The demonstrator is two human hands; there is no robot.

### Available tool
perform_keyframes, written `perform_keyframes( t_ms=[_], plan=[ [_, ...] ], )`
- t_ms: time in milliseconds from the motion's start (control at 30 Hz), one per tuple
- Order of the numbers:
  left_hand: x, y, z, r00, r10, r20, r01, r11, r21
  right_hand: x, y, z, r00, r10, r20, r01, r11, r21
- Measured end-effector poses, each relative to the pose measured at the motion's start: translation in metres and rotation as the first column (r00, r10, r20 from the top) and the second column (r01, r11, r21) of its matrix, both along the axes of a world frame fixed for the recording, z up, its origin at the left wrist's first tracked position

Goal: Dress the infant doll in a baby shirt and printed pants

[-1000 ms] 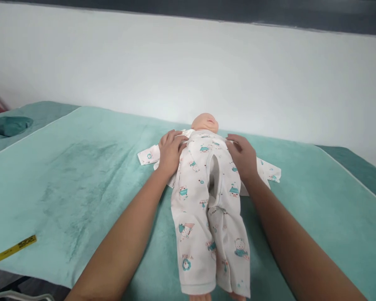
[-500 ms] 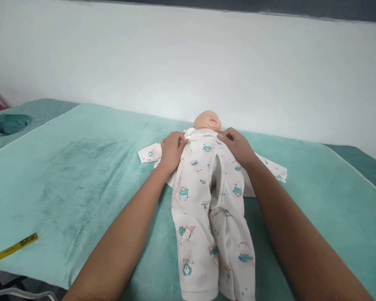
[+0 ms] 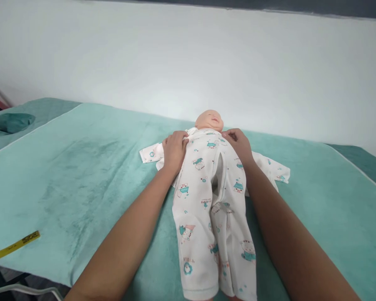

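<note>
A baby doll (image 3: 209, 119) lies on its back on a teal towel (image 3: 81, 167), its head toward the far wall. A white printed romper (image 3: 211, 209) covers its body and legs, and the sleeves spread out to both sides. My left hand (image 3: 174, 151) is curled on the romper's upper left edge by the doll's shoulder, fingers closed on the fabric. On the other shoulder, my right hand (image 3: 239, 144) pinches the upper right edge of the garment near the neck.
A yellow measuring tape (image 3: 14, 246) lies at the towel's near left edge. A dark green folded cloth (image 3: 11, 122) sits at the far left. A white wall runs close behind the doll's head. The towel's near edge drops off at bottom left.
Both hands have slid up from the romper's chest sides to its shoulder edges near the neck, and their fingers have closed on the fabric. The romper has shifted slightly.
</note>
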State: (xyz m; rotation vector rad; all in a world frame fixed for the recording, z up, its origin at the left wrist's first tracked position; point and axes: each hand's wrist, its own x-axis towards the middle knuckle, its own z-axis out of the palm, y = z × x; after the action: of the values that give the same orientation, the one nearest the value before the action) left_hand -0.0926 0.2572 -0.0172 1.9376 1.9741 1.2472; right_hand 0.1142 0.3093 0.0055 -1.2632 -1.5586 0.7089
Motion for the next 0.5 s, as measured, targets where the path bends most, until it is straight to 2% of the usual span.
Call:
perform_keyframes(
  t_ms=[100, 200, 333, 500],
  plan=[
    [-0.001, -0.002, 0.0, 0.998, -0.052, -0.035, 0.052, 0.999, -0.002, 0.005, -0.001, -0.008, 0.997, 0.058, -0.059, -0.056, 0.998, 0.037],
    [-0.005, -0.003, -0.002, 0.992, -0.097, -0.083, 0.094, 0.995, -0.028, 0.011, -0.006, -0.011, 0.993, 0.105, -0.046, -0.103, 0.993, 0.05],
    [-0.012, -0.008, -0.003, 0.976, -0.167, -0.142, 0.158, 0.985, -0.072, 0.022, -0.019, -0.007, 0.977, 0.195, 0.084, -0.201, 0.977, 0.065],
    [-0.021, -0.018, -0.005, 0.914, -0.3, -0.273, 0.278, 0.954, -0.117, 0.035, -0.035, 0.003, 0.897, 0.339, 0.282, -0.367, 0.929, 0.051]
  ],
)
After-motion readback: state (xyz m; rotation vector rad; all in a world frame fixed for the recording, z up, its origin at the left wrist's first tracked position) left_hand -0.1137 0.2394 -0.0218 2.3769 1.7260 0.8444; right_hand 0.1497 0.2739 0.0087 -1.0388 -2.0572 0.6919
